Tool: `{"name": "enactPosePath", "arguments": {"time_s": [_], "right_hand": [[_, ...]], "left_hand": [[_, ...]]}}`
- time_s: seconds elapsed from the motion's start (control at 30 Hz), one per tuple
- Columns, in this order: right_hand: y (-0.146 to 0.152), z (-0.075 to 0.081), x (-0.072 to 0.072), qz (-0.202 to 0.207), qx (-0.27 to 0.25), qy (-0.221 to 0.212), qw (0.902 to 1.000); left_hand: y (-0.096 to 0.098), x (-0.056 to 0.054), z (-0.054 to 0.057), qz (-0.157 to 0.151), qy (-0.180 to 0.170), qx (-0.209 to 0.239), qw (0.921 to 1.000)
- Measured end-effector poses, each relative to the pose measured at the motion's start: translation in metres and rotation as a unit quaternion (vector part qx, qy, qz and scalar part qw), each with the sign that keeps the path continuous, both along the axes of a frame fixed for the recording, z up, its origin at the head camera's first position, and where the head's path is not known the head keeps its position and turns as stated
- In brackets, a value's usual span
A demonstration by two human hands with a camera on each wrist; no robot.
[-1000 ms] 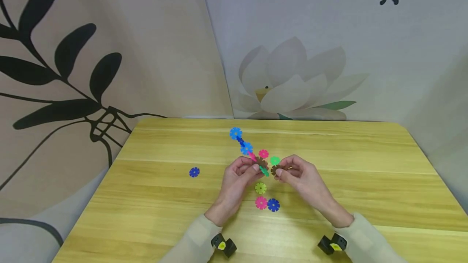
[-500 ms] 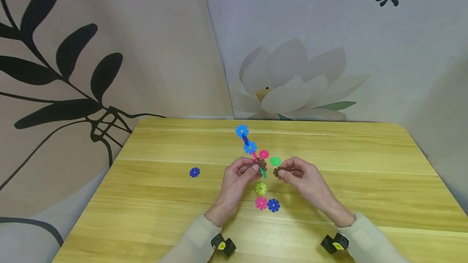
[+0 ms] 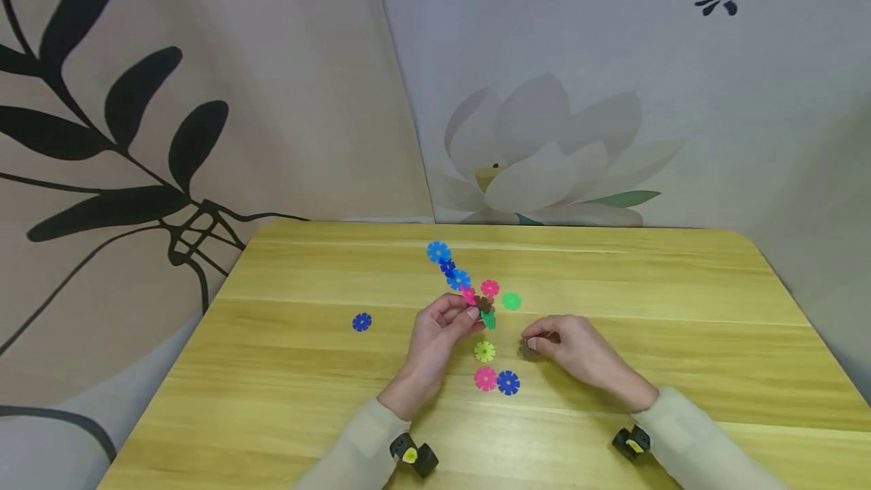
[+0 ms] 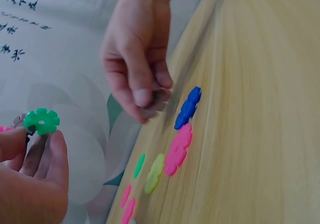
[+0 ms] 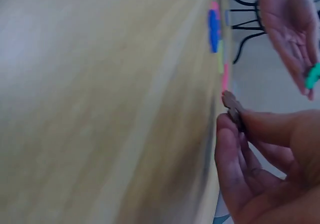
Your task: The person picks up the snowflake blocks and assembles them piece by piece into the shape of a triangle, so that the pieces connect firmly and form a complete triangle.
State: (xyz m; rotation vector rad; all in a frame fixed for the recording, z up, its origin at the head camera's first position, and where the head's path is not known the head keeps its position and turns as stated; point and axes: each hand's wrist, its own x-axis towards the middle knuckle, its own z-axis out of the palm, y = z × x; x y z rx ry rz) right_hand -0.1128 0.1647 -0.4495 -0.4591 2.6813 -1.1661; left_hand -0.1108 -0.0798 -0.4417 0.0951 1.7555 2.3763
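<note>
The left hand, left of the yellow disc, pinches a chain that reaches beyond it. Right of it, the right hand pinches a brown disc between thumb and fingertips. A pink disc lies on its near side.

On this yellowish wooden table, a notched pink disc lies just beside a blue disc, a yellow-green disc beyond. Farther back lie another pink disc and a green disc; well left, another blue disc.
</note>
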Motion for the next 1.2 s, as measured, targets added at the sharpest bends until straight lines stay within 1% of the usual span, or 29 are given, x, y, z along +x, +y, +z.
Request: {"name": "enactPosePath", "arguments": {"time_s": [0.1, 0.17, 0.3, 0.37, 0.43, 0.47, 0.53, 0.57, 0.6, 0.67, 0.73, 0.8, 0.9, 1.07, 1.13, 1.17, 1.2], "right_hand": [[0.000, -0.004, -0.002, 0.010, 0.043, 0.025, 0.9987], [-0.001, -0.005, -0.003, 0.015, 0.061, 0.036, 0.9974], [-0.002, -0.003, -0.002, 0.020, 0.085, 0.047, 0.9951], [-0.003, 0.000, 0.000, 0.011, 0.084, 0.049, 0.9952], [-0.003, 0.006, 0.002, -0.007, 0.055, 0.042, 0.9976], [-0.004, 0.009, 0.003, -0.015, 0.029, 0.033, 0.9989], [-0.007, 0.016, 0.006, -0.030, -0.040, 0.007, 0.9987], [-0.009, 0.020, 0.008, -0.035, -0.081, -0.010, 0.9960], [-0.011, 0.023, 0.009, -0.040, -0.123, -0.029, 0.9912], [-0.017, 0.029, 0.011, -0.051, -0.194, -0.064, 0.9775], [-0.023, 0.034, 0.012, -0.065, -0.254, -0.096, 0.9603], [-0.028, 0.037, 0.012, -0.083, -0.298, -0.122, 0.9433], [-0.032, 0.040, 0.011, -0.105, -0.343, -0.152, 0.9211], [-0.030, 0.043, 0.010, -0.124, -0.395, -0.185, 0.8913], [-0.029, 0.044, 0.008, -0.128, -0.408, -0.191, 0.8834], [-0.028, 0.044, 0.007, -0.129, -0.409, -0.192, 0.8826], [-0.026, 0.045, 0.006, -0.129, -0.407, -0.191, 0.8838]], "left_hand": [[0.001, 0.000, 0.000, -0.009, -0.015, 0.042, 0.9990], [0.002, 0.000, -0.001, -0.015, -0.024, 0.071, 0.9971], [0.005, 0.000, -0.001, -0.021, -0.036, 0.118, 0.9921], [0.007, 0.000, -0.001, -0.020, -0.044, 0.135, 0.9897], [0.009, 0.000, 0.000, -0.019, -0.051, 0.153, 0.9867], [0.010, 0.000, 0.000, -0.019, -0.054, 0.161, 0.9852], [0.013, 0.000, 0.001, -0.015, -0.058, 0.175, 0.9827], [0.015, 0.000, 0.001, -0.013, -0.057, 0.180, 0.9819], [0.017, 0.000, 0.001, -0.012, -0.055, 0.183, 0.9815], [0.020, 0.000, 0.000, -0.009, -0.048, 0.180, 0.9825], [0.022, 0.000, -0.001, -0.007, -0.042, 0.170, 0.9844], [0.024, 0.001, -0.002, -0.004, -0.040, 0.158, 0.9867], [0.025, 0.002, -0.004, -0.001, -0.033, 0.133, 0.9906], [0.025, 0.003, -0.005, 0.019, -0.033, 0.092, 0.9950], [0.024, 0.003, -0.006, 0.021, -0.040, 0.078, 0.9960], [0.022, 0.003, -0.007, 0.017, -0.040, 0.070, 0.9966], [0.020, 0.003, -0.007, 0.015, -0.042, 0.064, 0.9970]]}}
